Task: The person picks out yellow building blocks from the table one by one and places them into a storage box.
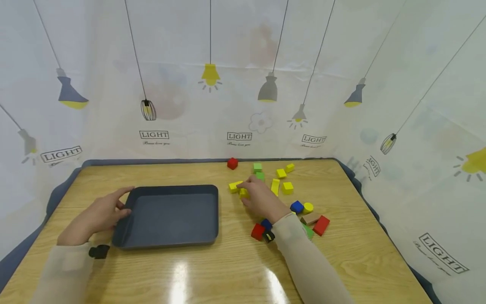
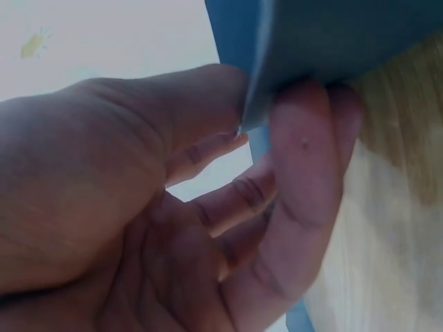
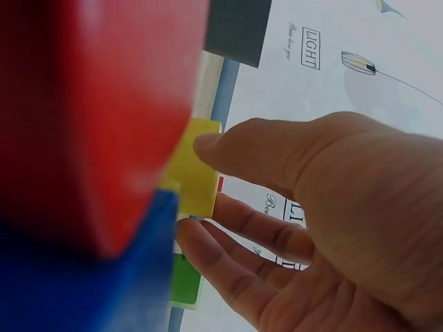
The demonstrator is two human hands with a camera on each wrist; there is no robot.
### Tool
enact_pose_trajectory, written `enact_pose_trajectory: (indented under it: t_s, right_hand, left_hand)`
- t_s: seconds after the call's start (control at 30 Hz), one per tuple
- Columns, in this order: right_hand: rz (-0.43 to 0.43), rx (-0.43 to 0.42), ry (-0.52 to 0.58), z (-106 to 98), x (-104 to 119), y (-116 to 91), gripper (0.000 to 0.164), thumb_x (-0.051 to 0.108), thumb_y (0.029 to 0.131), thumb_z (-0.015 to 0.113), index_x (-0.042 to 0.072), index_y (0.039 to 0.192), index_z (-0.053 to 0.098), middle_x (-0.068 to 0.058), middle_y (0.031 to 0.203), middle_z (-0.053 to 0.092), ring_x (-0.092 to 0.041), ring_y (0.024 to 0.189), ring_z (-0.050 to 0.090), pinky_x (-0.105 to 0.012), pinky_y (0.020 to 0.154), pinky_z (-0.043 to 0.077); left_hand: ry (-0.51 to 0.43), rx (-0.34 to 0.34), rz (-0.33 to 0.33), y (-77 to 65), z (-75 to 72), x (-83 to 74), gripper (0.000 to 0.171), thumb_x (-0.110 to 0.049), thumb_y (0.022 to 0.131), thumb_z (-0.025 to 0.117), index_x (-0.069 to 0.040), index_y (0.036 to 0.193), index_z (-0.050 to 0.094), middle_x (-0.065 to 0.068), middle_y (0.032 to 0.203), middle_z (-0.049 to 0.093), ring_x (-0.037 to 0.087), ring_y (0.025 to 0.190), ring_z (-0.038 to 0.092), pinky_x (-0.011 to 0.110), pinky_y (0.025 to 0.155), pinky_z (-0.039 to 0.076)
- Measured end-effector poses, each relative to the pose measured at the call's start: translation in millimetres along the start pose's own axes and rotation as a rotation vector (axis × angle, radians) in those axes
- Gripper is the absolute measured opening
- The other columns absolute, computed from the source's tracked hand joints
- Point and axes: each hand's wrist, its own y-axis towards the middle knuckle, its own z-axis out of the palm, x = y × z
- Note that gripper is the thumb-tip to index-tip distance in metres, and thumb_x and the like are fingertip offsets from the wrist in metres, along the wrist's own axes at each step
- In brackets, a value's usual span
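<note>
A dark grey rectangular tray (image 1: 171, 217) lies on the left half of the wooden table. My left hand (image 1: 100, 213) pinches its left rim, with thumb and fingers on opposite sides of the tray wall (image 2: 304, 41) in the left wrist view. Among the toy blocks to the right, my right hand (image 1: 262, 198) has thumb and fingers around a small yellow block (image 1: 243, 193). In the right wrist view the thumb overlaps the yellow block (image 3: 190, 169) and fingertips sit at its lower edge. Another yellow block (image 1: 234, 187) lies right beside the fingertips.
A red block (image 1: 232, 163) stands near the back edge. Green blocks (image 1: 257, 168) and several yellow ones, including a yellow cube (image 1: 287, 188), lie beyond the right hand. Nearer are blue (image 1: 297, 206), red (image 1: 321, 225) and tan (image 1: 310, 218) blocks, some beside the right forearm.
</note>
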Motion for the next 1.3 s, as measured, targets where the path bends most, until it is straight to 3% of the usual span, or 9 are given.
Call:
enact_pose_trajectory:
  t_s: [0.27, 0.73, 1.07, 1.3]
  right_hand:
    - [0.035, 0.039, 0.045, 1.0, -3.7, 0.1, 0.034, 0.013, 0.094, 0.072, 0.016, 0.128, 0.068, 0.000, 0.107, 0.051, -0.019, 0.088, 0.053, -0.029, 0.076, 0.048]
    - [-0.010, 0.000, 0.043, -3.5, 6.2, -3.3, 0.033, 0.011, 0.093, 0.073, 0.015, 0.125, 0.070, 0.000, 0.106, 0.055, -0.019, 0.088, 0.052, -0.029, 0.080, 0.049]
    - [-0.182, -0.088, 0.019, -8.8, 47.2, -12.4, 0.038, 0.015, 0.092, 0.076, 0.015, 0.129, 0.067, -0.001, 0.110, 0.054, -0.014, 0.090, 0.053, -0.023, 0.083, 0.050]
    - [-0.365, -0.099, 0.043, -0.3, 85.1, -25.5, 0.035, 0.013, 0.094, 0.071, 0.016, 0.129, 0.066, 0.002, 0.110, 0.053, -0.005, 0.083, 0.053, -0.011, 0.071, 0.045]
  left_hand:
    - [-0.045, 0.022, -0.028, 2.9, -0.1, 2.3, 0.077, -0.009, 0.098, 0.063, -0.005, 0.159, 0.016, 0.028, 0.112, 0.057, 0.022, 0.071, 0.064, 0.037, 0.055, 0.054]
    - [0.005, -0.049, 0.002, 6.2, 6.8, 4.0, 0.073, -0.012, 0.097, 0.067, -0.005, 0.155, 0.024, 0.025, 0.106, 0.061, 0.021, 0.070, 0.064, 0.035, 0.053, 0.053]
    - [0.033, -0.074, 0.018, 7.8, 7.0, 4.6, 0.074, -0.012, 0.096, 0.068, -0.004, 0.154, 0.024, 0.023, 0.100, 0.063, 0.020, 0.066, 0.062, 0.035, 0.052, 0.051]
    - [0.044, -0.067, 0.026, 7.6, 8.3, 5.5, 0.073, -0.012, 0.096, 0.067, -0.004, 0.154, 0.024, 0.025, 0.102, 0.062, 0.018, 0.064, 0.061, 0.035, 0.052, 0.051]
